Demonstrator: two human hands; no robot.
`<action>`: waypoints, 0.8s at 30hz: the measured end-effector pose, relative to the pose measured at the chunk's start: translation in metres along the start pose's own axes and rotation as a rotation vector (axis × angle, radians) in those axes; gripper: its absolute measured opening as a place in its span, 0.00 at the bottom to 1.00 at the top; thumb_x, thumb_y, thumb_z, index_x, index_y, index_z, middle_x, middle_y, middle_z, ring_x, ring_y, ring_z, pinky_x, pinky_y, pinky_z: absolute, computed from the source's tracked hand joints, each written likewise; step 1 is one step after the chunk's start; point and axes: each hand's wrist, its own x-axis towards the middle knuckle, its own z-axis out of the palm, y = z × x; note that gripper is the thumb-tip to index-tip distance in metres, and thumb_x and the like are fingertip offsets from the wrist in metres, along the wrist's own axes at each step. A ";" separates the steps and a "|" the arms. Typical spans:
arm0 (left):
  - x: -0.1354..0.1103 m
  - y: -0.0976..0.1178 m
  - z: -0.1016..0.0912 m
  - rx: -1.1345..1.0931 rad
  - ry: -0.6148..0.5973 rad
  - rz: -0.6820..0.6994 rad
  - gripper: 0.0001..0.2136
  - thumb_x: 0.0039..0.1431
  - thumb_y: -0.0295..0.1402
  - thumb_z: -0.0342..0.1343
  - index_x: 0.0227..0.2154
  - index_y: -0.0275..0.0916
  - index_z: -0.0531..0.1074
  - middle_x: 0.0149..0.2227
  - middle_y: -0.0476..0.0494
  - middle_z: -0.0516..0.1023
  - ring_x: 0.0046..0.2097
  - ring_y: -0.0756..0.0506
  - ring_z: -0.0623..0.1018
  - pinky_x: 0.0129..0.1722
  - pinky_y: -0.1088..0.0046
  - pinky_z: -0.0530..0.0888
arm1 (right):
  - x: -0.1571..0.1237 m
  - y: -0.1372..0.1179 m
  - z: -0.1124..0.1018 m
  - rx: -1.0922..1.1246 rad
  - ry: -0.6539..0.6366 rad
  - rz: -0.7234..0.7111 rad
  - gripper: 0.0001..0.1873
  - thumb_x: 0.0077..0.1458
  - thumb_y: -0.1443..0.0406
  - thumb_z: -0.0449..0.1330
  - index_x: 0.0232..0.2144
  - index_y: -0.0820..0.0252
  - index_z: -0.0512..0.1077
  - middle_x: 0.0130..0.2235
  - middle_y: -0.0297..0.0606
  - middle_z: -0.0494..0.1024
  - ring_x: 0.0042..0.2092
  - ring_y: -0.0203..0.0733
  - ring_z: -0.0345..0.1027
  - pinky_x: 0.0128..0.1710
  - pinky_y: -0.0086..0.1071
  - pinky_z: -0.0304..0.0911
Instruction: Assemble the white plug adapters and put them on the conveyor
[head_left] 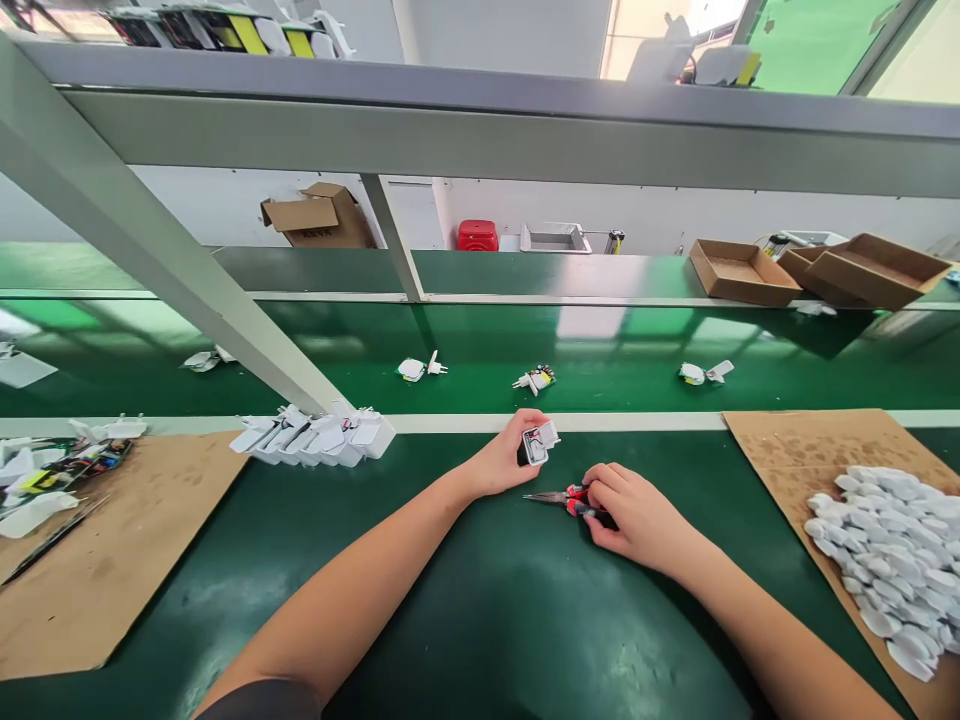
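Observation:
My left hand (pixel 499 462) grips a small white plastic housing (pixel 537 444) whose open side shows wires and parts inside. Just to its right, my right hand (pixel 634 510) has its fingers round the red and black handles of a pair of pliers (pixel 559 497). The pliers' thin metal jaws point left, toward the space below the housing, and do not touch it. Left of my hands a row of white housings (pixel 311 437) stands close together at the bench edge.
Cardboard (pixel 750 450) at right bears a heap of white plastic covers (pixel 892 560). More cardboard (pixel 150 570) at left holds circuit parts and a dark pen-like tool (pixel 52 540). Small white assemblies (pixel 534 380) lie along the green belt (pixel 480 335). A slanted metal post (pixel 187 270) stands left.

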 end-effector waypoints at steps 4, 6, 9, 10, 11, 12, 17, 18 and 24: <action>-0.001 -0.001 0.000 -0.024 0.002 -0.015 0.34 0.59 0.23 0.64 0.65 0.48 0.58 0.58 0.40 0.75 0.59 0.40 0.79 0.61 0.57 0.77 | -0.004 -0.002 -0.009 0.145 -0.023 0.103 0.08 0.61 0.68 0.62 0.33 0.53 0.65 0.49 0.41 0.79 0.47 0.47 0.74 0.44 0.40 0.74; -0.001 -0.001 0.000 -0.032 0.000 -0.021 0.34 0.59 0.23 0.64 0.64 0.49 0.58 0.58 0.40 0.76 0.59 0.40 0.80 0.61 0.57 0.77 | -0.005 -0.005 -0.012 0.153 -0.035 0.112 0.07 0.62 0.68 0.61 0.33 0.53 0.66 0.47 0.41 0.80 0.47 0.48 0.75 0.45 0.41 0.74; -0.002 -0.001 -0.001 -0.036 -0.002 -0.022 0.34 0.59 0.24 0.64 0.65 0.49 0.58 0.60 0.39 0.75 0.60 0.40 0.79 0.61 0.57 0.77 | -0.007 -0.010 -0.015 0.162 -0.046 0.146 0.05 0.65 0.67 0.59 0.36 0.53 0.68 0.42 0.38 0.80 0.44 0.47 0.75 0.43 0.39 0.73; -0.002 -0.001 -0.001 -0.035 -0.001 -0.020 0.34 0.59 0.24 0.64 0.65 0.49 0.57 0.60 0.39 0.74 0.60 0.40 0.79 0.62 0.57 0.77 | -0.008 -0.012 -0.017 0.180 -0.053 0.179 0.04 0.67 0.66 0.58 0.37 0.52 0.67 0.39 0.36 0.79 0.40 0.46 0.74 0.40 0.38 0.71; -0.002 0.000 -0.001 -0.033 0.000 -0.017 0.34 0.59 0.24 0.64 0.65 0.49 0.57 0.60 0.39 0.74 0.61 0.40 0.79 0.62 0.57 0.77 | -0.010 -0.013 -0.019 0.204 -0.062 0.217 0.05 0.69 0.65 0.56 0.37 0.52 0.67 0.37 0.34 0.78 0.36 0.44 0.73 0.36 0.36 0.69; -0.002 0.000 -0.002 -0.026 0.001 -0.015 0.34 0.60 0.24 0.64 0.65 0.49 0.57 0.61 0.38 0.74 0.61 0.40 0.79 0.62 0.57 0.77 | -0.011 -0.014 -0.021 0.228 -0.065 0.250 0.06 0.71 0.64 0.55 0.37 0.52 0.66 0.35 0.32 0.77 0.32 0.42 0.71 0.32 0.35 0.67; -0.003 0.001 -0.001 0.077 0.004 0.004 0.33 0.60 0.25 0.64 0.65 0.48 0.58 0.60 0.37 0.75 0.59 0.40 0.80 0.60 0.58 0.79 | -0.013 -0.017 -0.027 0.187 0.076 0.205 0.04 0.70 0.66 0.54 0.40 0.52 0.67 0.41 0.36 0.78 0.38 0.42 0.75 0.37 0.35 0.72; -0.004 0.001 0.000 0.096 0.006 0.009 0.33 0.60 0.25 0.63 0.65 0.47 0.58 0.60 0.37 0.74 0.60 0.40 0.79 0.60 0.57 0.79 | -0.012 -0.018 -0.026 0.159 0.100 0.188 0.04 0.70 0.67 0.54 0.41 0.53 0.67 0.42 0.38 0.78 0.40 0.43 0.75 0.39 0.36 0.73; -0.004 0.002 0.002 0.177 0.015 0.032 0.33 0.58 0.21 0.62 0.64 0.47 0.61 0.62 0.36 0.72 0.62 0.37 0.77 0.63 0.54 0.77 | -0.010 -0.024 -0.015 0.043 0.104 0.137 0.04 0.67 0.68 0.55 0.42 0.54 0.67 0.43 0.41 0.77 0.42 0.48 0.75 0.41 0.39 0.74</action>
